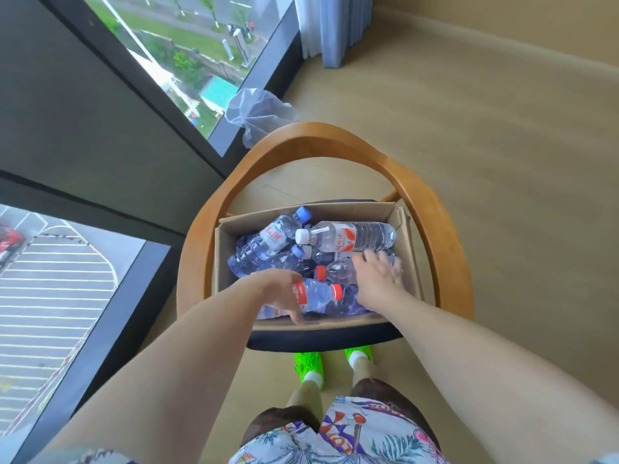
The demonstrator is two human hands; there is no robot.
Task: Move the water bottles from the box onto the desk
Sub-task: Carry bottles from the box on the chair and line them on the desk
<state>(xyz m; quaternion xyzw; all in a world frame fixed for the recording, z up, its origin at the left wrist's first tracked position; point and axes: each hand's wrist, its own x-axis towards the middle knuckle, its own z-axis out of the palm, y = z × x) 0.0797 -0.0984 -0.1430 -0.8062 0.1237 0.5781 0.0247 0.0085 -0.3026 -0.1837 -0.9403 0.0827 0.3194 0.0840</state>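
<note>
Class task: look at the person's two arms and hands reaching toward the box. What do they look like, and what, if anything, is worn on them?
Both forearms are bare down to the wrists: no long sleeves, gloves, watch or bracelet show. The left hand and right hand are bare too. The fingers are partly blurred, so a ring cannot be ruled out. At the bottom corners a patterned short sleeve just shows, matching the floral shirt.

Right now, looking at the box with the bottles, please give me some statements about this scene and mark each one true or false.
1. The cardboard box sits on a wooden chair. True.
2. The left hand grips a red-capped bottle. True.
3. The box is empty. False: many bottles lie in it.
4. The white-capped bottle stands upright. False: it lies on its side.
5. The right hand is inside the box, on the bottles. True.
</note>
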